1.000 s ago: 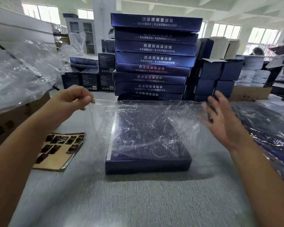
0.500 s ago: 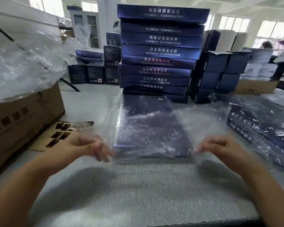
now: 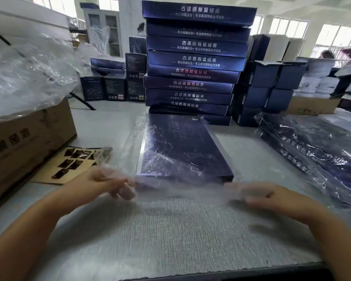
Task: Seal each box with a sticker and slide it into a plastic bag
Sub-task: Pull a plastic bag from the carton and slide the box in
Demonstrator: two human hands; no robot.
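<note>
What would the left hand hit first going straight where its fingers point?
Probably the near left corner of the box, inside the bag the left hand grips; blur makes depth unsure.

A packing workshop: tall stack of flat dark-blue printed cartons (image 3: 193, 63) on the grey worktable (image 3: 170, 236), brown cardboard shipping box (image 3: 26, 142) left of that stack.

Grey table (image 3: 170, 236), bagged box (image 3: 182, 151) flat at centre, sticker sheet (image 3: 69, 167), carton (image 3: 28, 142) left; box stack (image 3: 193, 63) behind

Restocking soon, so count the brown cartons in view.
2. The left carton sits beside the sticker sheet, heaped with plastic; the far carton stands at the right rear. Others may be hidden behind the box stack.
</note>
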